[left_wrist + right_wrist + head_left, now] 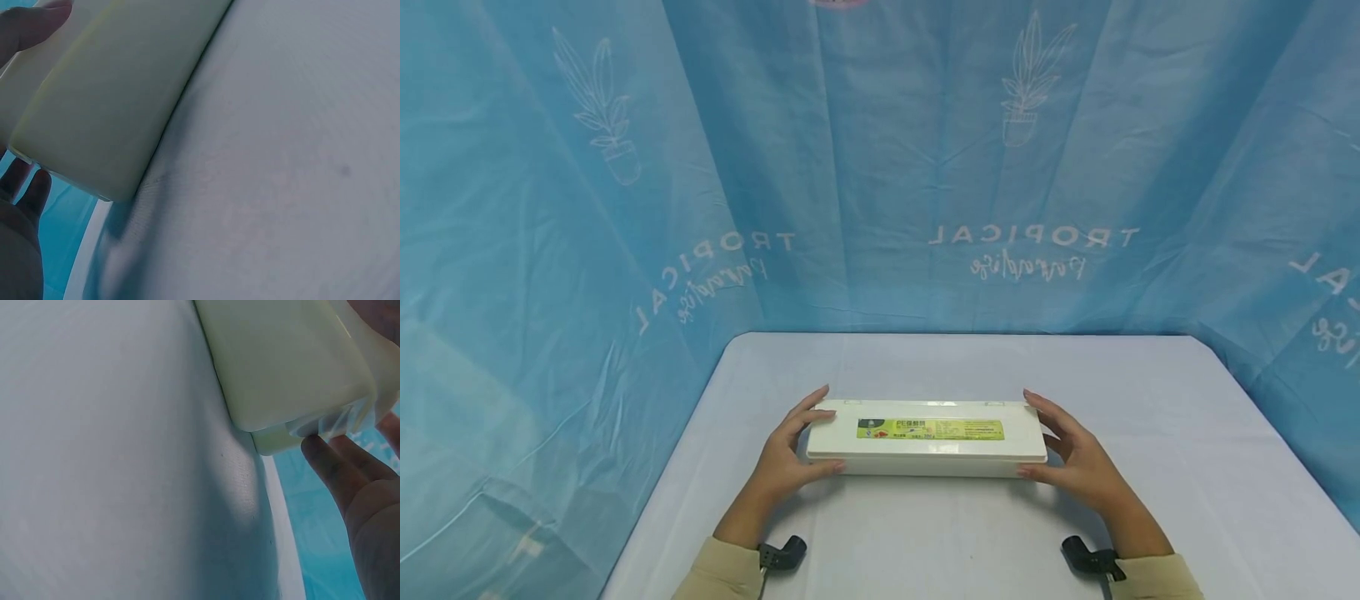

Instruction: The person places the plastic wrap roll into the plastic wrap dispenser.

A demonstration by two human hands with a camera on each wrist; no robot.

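Observation:
A long white cling film box (pixel 835 435) with a yellow-green label (pixel 930 429) lies crosswise on the white tabletop. My left hand (pixel 781 458) grips its left end, the thumb at the front edge and fingers over the top and far side. At the other end my right hand (pixel 1078 462) holds the box in much the same way, thumb in front and fingers behind. The left wrist view shows the box's plain front side (pixel 112 106) close up. In the right wrist view, fingertips (pixel 319 450) touch the box's end, where something clear or glossy shows.
The white cloth-covered table (pixel 955 533) extends around the box on all sides. A blue curtain (pixel 880 167) with plant drawings and mirrored lettering hangs behind and at both sides. Black wrist cameras (pixel 784 554) sit on both wrists, by the beige sleeves (pixel 722 571).

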